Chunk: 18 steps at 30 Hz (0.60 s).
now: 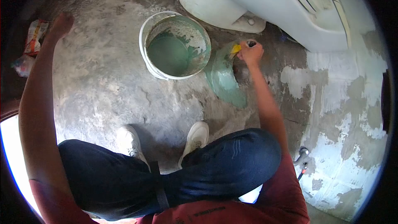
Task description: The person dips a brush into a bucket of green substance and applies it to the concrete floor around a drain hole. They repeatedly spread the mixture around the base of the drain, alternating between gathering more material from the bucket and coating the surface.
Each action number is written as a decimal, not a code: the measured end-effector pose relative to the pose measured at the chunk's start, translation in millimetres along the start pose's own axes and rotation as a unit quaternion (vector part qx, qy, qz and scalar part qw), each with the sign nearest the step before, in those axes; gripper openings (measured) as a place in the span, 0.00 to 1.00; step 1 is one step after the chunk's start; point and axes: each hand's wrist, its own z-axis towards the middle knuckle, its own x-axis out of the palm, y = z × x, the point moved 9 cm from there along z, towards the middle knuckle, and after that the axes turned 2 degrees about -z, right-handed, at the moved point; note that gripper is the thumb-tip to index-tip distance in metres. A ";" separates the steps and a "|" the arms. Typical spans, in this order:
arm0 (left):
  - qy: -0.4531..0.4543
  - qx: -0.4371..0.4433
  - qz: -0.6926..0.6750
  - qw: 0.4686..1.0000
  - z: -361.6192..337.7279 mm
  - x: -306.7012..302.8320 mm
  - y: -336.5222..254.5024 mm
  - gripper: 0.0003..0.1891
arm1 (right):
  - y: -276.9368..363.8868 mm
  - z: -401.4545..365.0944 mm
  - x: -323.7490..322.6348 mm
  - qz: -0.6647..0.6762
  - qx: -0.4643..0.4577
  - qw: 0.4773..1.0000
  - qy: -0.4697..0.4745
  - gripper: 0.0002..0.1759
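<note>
On a rough concrete floor [99, 83], right of a white bucket [145, 52], a person's right hand [251, 52] grips a yellow tool [235, 49] at the far end of a green patch [223, 79] stretching nearward, lengthwise near to far. The left hand [63, 24], far left, is well apart; its fingers cannot be read.

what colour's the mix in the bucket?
Greyish green; the mix shows best in the head view.
</note>
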 end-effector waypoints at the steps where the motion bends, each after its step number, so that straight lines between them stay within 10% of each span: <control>1: 0.004 -0.041 -0.019 0.999 2.4 2.2 9.7 0.07 | 3.2 6.5 -7.9 -0.018 0.016 1.000 -0.020 0.11; 2: -0.060 0.090 0.187 0.976 1.6 -3.3 -9.1 0.06 | 3.1 12.0 -15.0 -0.035 0.034 0.998 -0.041 0.11; 4: -0.172 0.327 0.551 0.748 -11.1 27.7 -20.2 0.05 | -3.9 23.0 -22.5 -0.008 0.039 0.997 -0.065 0.12; 6: -0.111 0.365 0.595 0.707 23.3 53.4 14.3 0.05 | -5.2 27.9 -26.1 0.011 0.045 0.995 -0.086 0.13; 10: -0.054 0.299 0.554 0.775 28.6 53.9 21.6 0.08 | 2.3 24.2 -17.3 0.069 0.017 0.993 -0.096 0.12; 13: 0.040 0.015 0.038 0.998 22.0 20.9 32.3 0.13 | 7.8 13.3 8.3 0.033 0.016 0.999 -0.021 0.12; 16: -0.021 0.142 0.071 0.987 17.3 17.2 15.4 0.17 | 1.9 -7.2 26.7 0.039 0.026 0.994 0.096 0.11; 18: -0.015 0.068 0.030 0.997 11.6 12.2 17.6 0.17 | -1.5 -31.6 29.7 0.034 0.037 0.985 0.164 0.10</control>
